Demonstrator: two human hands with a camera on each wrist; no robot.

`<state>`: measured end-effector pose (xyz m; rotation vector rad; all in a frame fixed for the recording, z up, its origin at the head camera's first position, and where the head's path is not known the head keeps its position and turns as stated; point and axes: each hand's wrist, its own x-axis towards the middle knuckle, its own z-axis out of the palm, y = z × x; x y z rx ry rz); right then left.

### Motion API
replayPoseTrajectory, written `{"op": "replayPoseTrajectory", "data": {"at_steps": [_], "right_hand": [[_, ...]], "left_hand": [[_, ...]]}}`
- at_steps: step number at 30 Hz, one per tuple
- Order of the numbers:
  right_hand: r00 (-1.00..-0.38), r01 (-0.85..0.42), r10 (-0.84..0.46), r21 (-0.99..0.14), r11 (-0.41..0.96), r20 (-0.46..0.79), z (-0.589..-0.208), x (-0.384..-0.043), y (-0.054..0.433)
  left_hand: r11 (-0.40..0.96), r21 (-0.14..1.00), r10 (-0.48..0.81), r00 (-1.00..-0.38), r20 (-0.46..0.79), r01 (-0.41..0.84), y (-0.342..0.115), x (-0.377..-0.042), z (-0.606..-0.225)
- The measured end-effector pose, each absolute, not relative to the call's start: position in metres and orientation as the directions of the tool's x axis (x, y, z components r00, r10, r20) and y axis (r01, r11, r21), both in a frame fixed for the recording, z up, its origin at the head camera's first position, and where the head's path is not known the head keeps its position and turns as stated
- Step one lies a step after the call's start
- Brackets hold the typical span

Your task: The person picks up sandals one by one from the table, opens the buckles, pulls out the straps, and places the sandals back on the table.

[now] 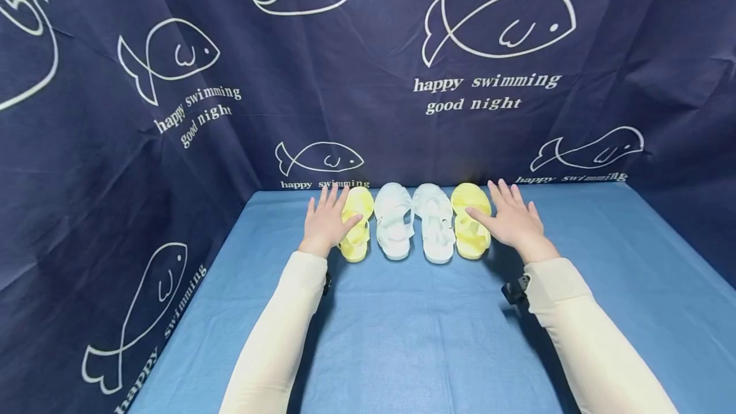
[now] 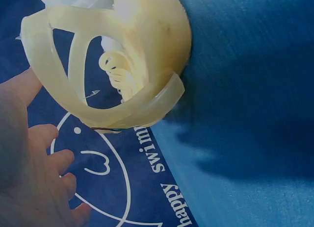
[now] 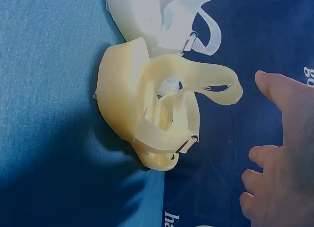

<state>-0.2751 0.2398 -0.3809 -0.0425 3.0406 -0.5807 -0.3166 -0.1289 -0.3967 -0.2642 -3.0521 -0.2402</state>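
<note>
Two yellow sandals and two pale blue-white ones stand side by side in a row, toes toward the back wall. My left hand [image 1: 328, 223], fingers spread, is at the outer side of the left yellow sandal [image 1: 354, 251], its thumb overlapping the strap in the head view. The right hand [image 1: 513, 219] is spread likewise beside the right yellow sandal [image 1: 471, 246]. Between them are the left pale sandal [image 1: 393, 200] and the right pale sandal [image 1: 432, 200]. Both wrist views show a gap between fingers and the nearest yellow sandal [image 2: 167, 40], with nothing gripped.
A blue cloth [image 1: 402, 344] covers the table. Navy curtains [image 1: 368, 82] printed with white fish and lettering rise right behind the sandals and along the left and right sides. A small black device [image 1: 515, 289] sits at the right wrist.
</note>
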Motion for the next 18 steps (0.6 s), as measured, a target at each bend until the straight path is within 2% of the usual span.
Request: {"op": "replayPoseTrajectory", "data": {"at_steps": [18], "right_hand": [[-0.998, -0.025, -0.046, -0.438, 0.898, -0.037, -0.373, -0.282, 0.226]], "left_hand": [[0.968, 0.164, 0.185, -0.982, 0.043, 0.190, -0.129, -0.322, -0.398]]}}
